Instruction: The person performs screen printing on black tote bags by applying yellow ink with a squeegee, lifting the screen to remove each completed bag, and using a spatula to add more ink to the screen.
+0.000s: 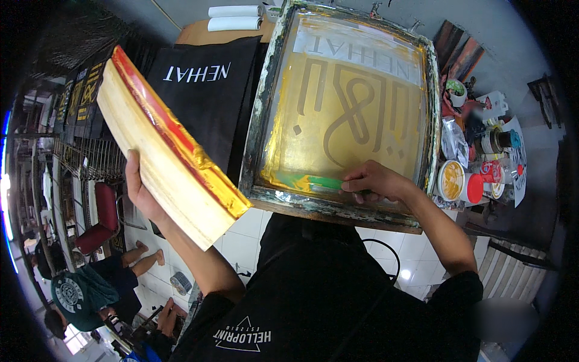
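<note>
My left hand (143, 188) grips a long squeegee (160, 160) by its pale wooden handle, held up at a tilt left of the screen. Its red blade is coated with yellow ink along the lower part. With my right hand (375, 181) I pinch a green scraper (324, 183) at the near end of a screen-printing frame (263, 111). The scraper lies flat against the mesh, in yellow ink (282, 178). Large looping stencil shapes (356, 111) show through the mesh, with lettering at its far end.
A black fabric piece (196, 105) with white lettering lies left of the frame, near white rolls (235, 23). Ink tubs (451, 180) and bottles crowd the right side. At the left are a drying rack (108, 158), a red chair (99, 218) and another person (81, 295).
</note>
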